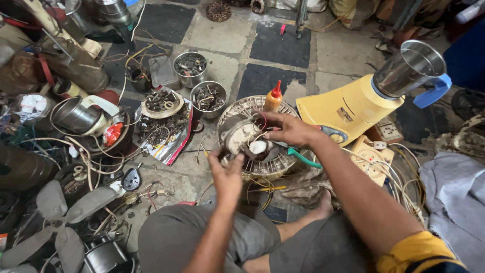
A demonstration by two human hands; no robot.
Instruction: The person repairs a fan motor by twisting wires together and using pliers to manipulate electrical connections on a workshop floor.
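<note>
Motor unit held between both hands, above a round wicker basket on the floor. Left hand grips its lower edge from below; right hand clasps the top right side, fingers curled over the casing. Unit — grey-brown, grimy, roundish, with a white centre part and thin red and white wires looping off the top. Orange squeeze bottle stands just behind; green-handled pliers lie in the basket beneath the right wrist.
</note>
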